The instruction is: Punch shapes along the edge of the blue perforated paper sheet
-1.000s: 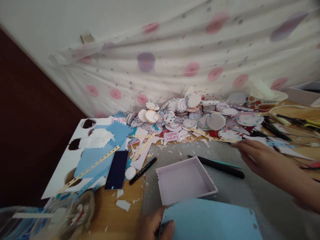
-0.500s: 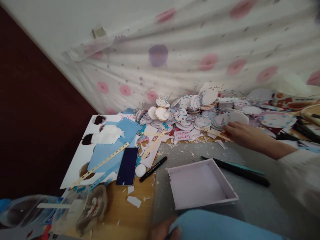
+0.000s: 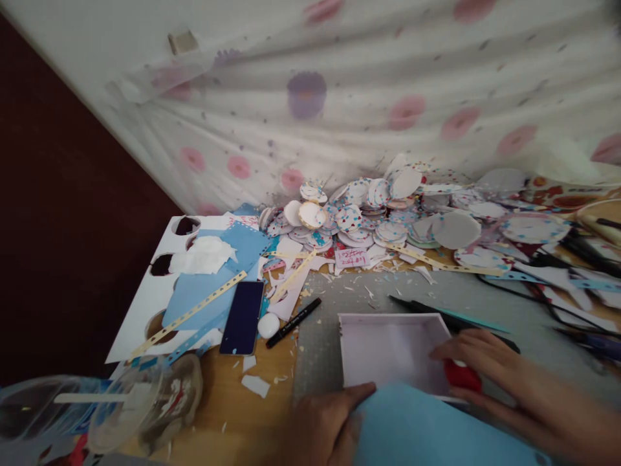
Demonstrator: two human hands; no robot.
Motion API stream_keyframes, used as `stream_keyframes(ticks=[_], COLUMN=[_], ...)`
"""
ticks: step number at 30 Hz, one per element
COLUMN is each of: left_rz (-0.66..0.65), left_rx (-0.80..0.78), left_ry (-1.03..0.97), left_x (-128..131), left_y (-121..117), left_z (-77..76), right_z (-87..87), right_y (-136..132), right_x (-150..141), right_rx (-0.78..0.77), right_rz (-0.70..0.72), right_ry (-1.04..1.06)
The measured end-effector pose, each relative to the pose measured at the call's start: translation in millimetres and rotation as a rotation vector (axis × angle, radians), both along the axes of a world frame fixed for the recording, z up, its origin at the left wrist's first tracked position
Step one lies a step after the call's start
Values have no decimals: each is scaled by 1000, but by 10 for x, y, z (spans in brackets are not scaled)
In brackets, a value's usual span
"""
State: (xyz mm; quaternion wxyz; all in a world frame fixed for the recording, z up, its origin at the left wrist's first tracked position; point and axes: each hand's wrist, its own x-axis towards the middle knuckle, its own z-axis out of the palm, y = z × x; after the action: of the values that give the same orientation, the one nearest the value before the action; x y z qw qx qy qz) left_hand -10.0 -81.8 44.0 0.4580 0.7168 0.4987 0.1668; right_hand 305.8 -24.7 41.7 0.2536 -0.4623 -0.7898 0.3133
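Note:
A shallow white box (image 3: 388, 346) lies open side up on the grey cutting mat (image 3: 320, 375). In front of it is a light blue sheet (image 3: 422, 430), and my left hand (image 3: 332, 417) grips its left edge. The left index finger reaches the box's front-left corner. At the box's right side, my right hand (image 3: 504, 382) is closed around a small red object (image 3: 460, 375), rounded and partly hidden by the fingers; its kind is unclear. Beyond the box, a black slim tool (image 3: 456, 320) lies on the mat, partly hidden by the right hand.
A heap of decorated white paper discs (image 3: 349, 217) lines the back. Left of the mat lie a phone (image 3: 242, 317), a black marker (image 3: 294, 323), a small white round lid (image 3: 268, 325) and cut sheets (image 3: 138, 323). Plastic cups (image 3: 116, 414) stand at front left. Cables (image 3: 548, 304) lie at right.
My right hand has come back from the disc heap to the box and now holds the red object. The box has turned slightly. My left hand has moved up with the blue sheet.

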Motion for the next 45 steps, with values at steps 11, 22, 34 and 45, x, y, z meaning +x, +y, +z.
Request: stream_keyframes(ticks=[11,22,34,45], left_rz=[13,-158,-160,-71], left_rx=[-201,99,-7,53], left_ry=[70,569,631,560], left_x=[65,206,277,256], left_y=[479,888,947,925], left_z=[609,837,916,832], right_z=[362,347,555,555], right_y=[302,670,707,566], right_x=[-467,-629,-509,-616], right_rx=[-394,-417,-620,-423], right_rz=[-78,130,179,87], right_ry=[484,509,416,438])
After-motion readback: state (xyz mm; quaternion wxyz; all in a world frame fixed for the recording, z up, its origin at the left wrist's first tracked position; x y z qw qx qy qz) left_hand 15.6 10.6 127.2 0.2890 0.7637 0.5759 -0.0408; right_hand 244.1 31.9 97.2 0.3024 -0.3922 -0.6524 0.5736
